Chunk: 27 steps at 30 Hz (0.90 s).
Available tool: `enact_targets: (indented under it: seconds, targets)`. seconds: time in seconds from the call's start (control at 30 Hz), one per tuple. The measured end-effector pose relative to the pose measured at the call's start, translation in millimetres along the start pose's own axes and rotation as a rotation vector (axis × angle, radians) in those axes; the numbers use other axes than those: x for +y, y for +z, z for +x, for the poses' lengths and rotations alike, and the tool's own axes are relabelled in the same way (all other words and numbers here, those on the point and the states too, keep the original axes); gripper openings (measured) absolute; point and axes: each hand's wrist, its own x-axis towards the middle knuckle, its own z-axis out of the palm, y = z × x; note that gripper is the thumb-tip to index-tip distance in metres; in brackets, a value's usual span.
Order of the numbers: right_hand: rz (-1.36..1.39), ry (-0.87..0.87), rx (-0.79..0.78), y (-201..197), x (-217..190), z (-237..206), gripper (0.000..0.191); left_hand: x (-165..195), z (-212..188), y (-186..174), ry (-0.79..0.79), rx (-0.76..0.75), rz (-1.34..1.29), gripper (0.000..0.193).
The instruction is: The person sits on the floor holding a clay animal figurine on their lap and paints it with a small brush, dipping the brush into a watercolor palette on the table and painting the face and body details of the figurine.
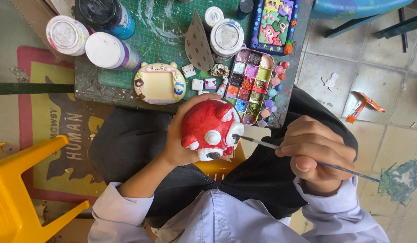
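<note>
My left hand [179,135] cups a red and white figurine [211,128] shaped like a round animal, held above my lap. In my right hand [314,153] is a thin paintbrush [307,158] with a blue handle. The brush's dark tip touches the figurine's white eye on its right side. Just beyond the figurine, a paint palette tin [251,83] with several coloured wells lies on the small table.
The green cutting mat [161,36] on the table holds several paint jars [111,51], a cream frame-shaped piece [160,84], small painted tiles [210,83] and a blue painted plaque [274,22]. A yellow plastic stool [19,189] stands at left. Tiled floor lies to the right.
</note>
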Motion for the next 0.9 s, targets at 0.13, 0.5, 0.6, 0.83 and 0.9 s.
enact_targets:
  seconds: [0.13,0.5,0.6,0.83,0.9]
  targets:
    - [0.027,0.0,-0.034,-0.9,-0.4,0.2,0.045,4.2,0.8,2.6,-0.031,0.01,0.031,0.109]
    - [-0.012,-0.028,0.047,4.3,4.5,-6.2,0.046,11.4,4.8,2.0,-0.027,0.009,0.11,0.11]
    - [0.008,-0.022,0.037,4.5,3.4,-5.7,0.046,10.9,4.4,3.1,-0.018,0.013,0.102,0.11]
    - [-0.007,-0.02,0.052,4.2,3.5,-5.6,0.046,9.0,2.1,3.6,-0.045,0.013,0.074,0.111]
    - [-0.005,-0.017,0.046,3.5,3.4,-6.0,0.045,7.9,1.6,2.9,-0.053,0.01,0.048,0.11]
